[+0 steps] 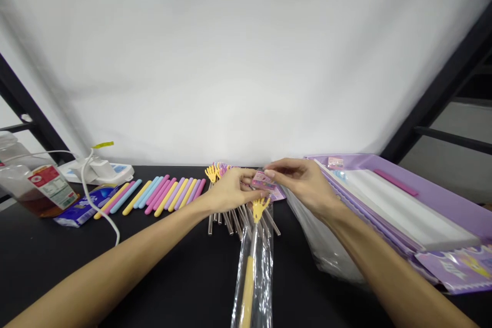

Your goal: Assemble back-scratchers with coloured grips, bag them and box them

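A yellow hand-shaped back scratcher (258, 210) with a metal rod lies in a clear plastic sleeve (265, 266), which runs down to the bottom edge. Above its yellow fingers, a small pink printed card (262, 181) is pinched at its left side by my left hand (231, 188). Closed fingertips of my right hand (298, 180) hold the same card at its upper right corner. Part of a purple card (277, 193) shows just beneath. Behind my left hand lies a pile of back scratchers with metal rods (228, 223); their heads are partly hidden.
Several coloured handles (175, 195) lie in a row at left, beside a blue packet (82, 206), a power strip (123, 170) with a white cable and a bottle of brown liquid (42, 184). At right stand a purple box (434, 210) and clear plastic bags (326, 246). A white wall (230, 61) rises behind.
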`<state>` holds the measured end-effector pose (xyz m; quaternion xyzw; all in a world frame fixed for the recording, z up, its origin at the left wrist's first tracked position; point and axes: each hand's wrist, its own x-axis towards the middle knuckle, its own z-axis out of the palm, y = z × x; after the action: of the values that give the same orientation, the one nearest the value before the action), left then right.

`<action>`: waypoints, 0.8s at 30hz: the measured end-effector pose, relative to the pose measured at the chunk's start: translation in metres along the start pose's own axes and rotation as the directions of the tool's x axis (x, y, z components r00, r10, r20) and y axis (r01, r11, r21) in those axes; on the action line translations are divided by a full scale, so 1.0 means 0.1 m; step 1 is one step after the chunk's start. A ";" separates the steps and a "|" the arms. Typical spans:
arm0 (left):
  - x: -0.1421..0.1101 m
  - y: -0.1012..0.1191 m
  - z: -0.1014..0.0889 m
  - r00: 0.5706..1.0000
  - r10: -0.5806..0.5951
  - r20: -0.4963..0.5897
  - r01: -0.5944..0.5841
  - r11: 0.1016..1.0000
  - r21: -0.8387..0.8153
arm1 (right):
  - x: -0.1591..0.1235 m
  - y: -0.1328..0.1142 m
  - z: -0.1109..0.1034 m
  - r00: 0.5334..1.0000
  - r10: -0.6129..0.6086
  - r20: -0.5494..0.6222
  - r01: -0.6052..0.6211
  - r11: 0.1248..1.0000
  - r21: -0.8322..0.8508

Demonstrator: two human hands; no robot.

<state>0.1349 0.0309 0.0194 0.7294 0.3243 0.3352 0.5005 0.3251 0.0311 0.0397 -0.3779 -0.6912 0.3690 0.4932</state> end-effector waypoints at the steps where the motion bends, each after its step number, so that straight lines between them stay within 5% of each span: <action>1: 0.00 0.00 0.00 1.000 0.000 -0.004 0.000 1.000 0.000 | 0.00 0.00 0.00 1.000 0.005 0.003 -0.005 1.000 0.011; 5: 0.01 0.00 0.00 0.999 0.010 -0.036 -0.010 1.000 -0.006 | 0.00 0.02 -0.06 0.998 -0.061 -0.024 0.061 0.998 0.006; 9: 0.02 0.01 -0.02 0.996 0.029 -0.086 -0.031 0.999 -0.028 | 0.00 0.03 -0.14 0.983 -0.168 0.073 0.175 0.978 -0.112; 21: 0.03 0.02 -0.04 0.986 0.091 -0.141 -0.096 0.995 -0.030 | 0.00 0.06 -0.07 0.988 -0.130 -0.085 0.092 0.930 -0.355; 24: 0.03 0.06 -0.03 0.981 0.079 -0.176 -0.090 0.995 -0.053 | -0.01 0.00 -0.10 0.992 -0.032 -0.121 -0.013 0.933 -0.360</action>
<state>0.1351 0.0332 0.0265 0.6949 0.3251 0.4283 0.4775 0.3346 0.0319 0.0419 -0.4808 -0.7167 0.2095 0.4596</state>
